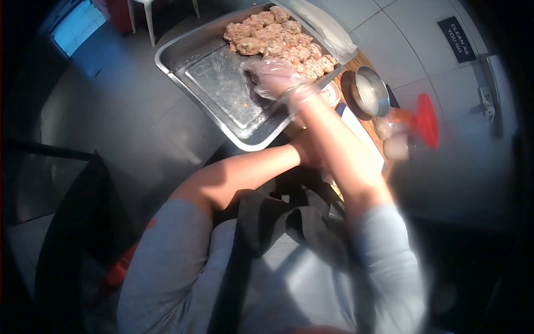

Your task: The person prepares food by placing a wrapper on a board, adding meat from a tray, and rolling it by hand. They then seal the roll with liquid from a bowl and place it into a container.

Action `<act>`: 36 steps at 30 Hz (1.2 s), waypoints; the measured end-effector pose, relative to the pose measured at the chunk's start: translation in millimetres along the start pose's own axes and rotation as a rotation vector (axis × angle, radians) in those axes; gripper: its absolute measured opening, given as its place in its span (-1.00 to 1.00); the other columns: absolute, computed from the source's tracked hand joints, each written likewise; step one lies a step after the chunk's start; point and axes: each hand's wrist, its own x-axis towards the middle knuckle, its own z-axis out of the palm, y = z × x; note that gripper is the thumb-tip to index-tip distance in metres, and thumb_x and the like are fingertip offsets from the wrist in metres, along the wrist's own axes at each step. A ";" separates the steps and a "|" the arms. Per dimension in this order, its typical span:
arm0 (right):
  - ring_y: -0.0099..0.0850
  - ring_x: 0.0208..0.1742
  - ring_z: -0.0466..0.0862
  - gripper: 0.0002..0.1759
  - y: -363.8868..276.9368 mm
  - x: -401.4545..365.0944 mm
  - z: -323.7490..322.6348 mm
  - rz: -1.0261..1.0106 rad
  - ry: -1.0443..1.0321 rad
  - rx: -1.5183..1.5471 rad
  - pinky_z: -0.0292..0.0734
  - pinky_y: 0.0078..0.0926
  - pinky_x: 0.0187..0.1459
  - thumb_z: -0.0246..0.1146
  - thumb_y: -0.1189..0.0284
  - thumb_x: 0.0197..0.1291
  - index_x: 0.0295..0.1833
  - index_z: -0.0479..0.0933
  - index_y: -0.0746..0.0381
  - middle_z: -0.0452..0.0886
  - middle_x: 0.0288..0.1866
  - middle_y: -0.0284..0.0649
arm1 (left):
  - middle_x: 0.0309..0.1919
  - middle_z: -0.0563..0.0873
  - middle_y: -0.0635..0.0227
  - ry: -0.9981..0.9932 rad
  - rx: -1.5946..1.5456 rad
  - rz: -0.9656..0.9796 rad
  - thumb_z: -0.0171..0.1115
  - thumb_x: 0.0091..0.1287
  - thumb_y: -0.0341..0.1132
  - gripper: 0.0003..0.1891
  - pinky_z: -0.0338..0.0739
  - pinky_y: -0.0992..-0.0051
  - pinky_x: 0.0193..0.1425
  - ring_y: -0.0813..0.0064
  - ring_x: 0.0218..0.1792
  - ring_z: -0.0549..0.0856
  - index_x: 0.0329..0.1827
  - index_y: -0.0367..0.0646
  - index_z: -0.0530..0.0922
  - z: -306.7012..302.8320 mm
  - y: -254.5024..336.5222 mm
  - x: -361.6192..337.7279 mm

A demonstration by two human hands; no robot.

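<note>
A metal tray holds several coated, lumpy food pieces packed along its far and right part. My right hand, in a clear plastic glove, is over the tray beside the nearest pieces. Its fingers point down and left, blurred and partly hidden, so what they hold cannot be made out. My left hand reaches in beneath my right forearm near the tray's near right corner. Only its wrist area shows clearly; its fingers are hidden.
Right of the tray, a round metal bowl stands on a wooden surface. Near it are a blurred container with a red lid and a white-lidded jar. A clear plastic bag or sheet lies past the tray. A white chair stands at the top left.
</note>
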 end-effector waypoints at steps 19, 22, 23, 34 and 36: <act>-0.34 0.10 0.65 -0.26 19.6 -322.5 -110.4 0.325 0.983 0.388 0.63 -0.36 0.08 0.48 0.46 0.03 0.36 0.38 0.26 0.55 0.16 -0.09 | -0.05 0.67 0.24 0.144 0.679 0.374 0.38 0.08 -0.22 -0.74 0.47 0.24 0.25 0.19 0.11 0.59 -0.20 -0.15 0.69 -14.2 9.1 -7.3; -0.36 0.12 0.62 -0.27 3.0 -338.6 -58.6 0.567 0.827 0.567 0.55 -0.38 0.12 0.53 0.40 0.00 0.33 0.46 0.22 0.57 0.15 -0.17 | -0.13 0.67 0.22 0.178 0.688 0.353 0.37 0.08 -0.25 -0.76 0.50 0.25 0.19 0.19 0.05 0.61 -0.24 -0.17 0.67 -14.0 7.6 -7.7; -0.38 0.26 0.55 -0.21 15.6 -358.7 -28.3 0.537 0.641 0.583 0.43 -0.32 0.29 0.53 0.41 -0.03 0.37 0.42 0.26 0.54 0.28 -0.18 | -0.15 0.66 0.21 0.197 0.673 0.353 0.37 0.08 -0.26 -0.77 0.50 0.24 0.17 0.18 0.03 0.61 -0.25 -0.17 0.66 -14.4 5.9 -7.8; -0.39 0.34 0.48 -0.32 62.5 -380.9 51.1 0.552 0.488 0.646 0.39 -0.31 0.35 0.52 0.43 0.02 0.29 0.49 0.24 0.53 0.31 -0.16 | 0.04 0.67 0.15 0.072 1.014 0.201 0.43 0.01 0.07 -0.37 0.46 0.10 0.22 0.13 0.13 0.61 0.16 0.01 0.60 64.0 64.6 32.9; -0.40 0.33 0.49 -0.38 60.9 -382.9 47.3 0.614 0.441 0.716 0.41 -0.30 0.34 0.52 0.44 0.02 0.25 0.53 0.24 0.54 0.30 -0.15 | 0.11 0.64 0.14 0.058 1.006 0.205 0.44 -0.01 0.09 -0.29 0.40 0.04 0.28 0.10 0.19 0.57 0.25 0.05 0.54 64.1 68.2 30.1</act>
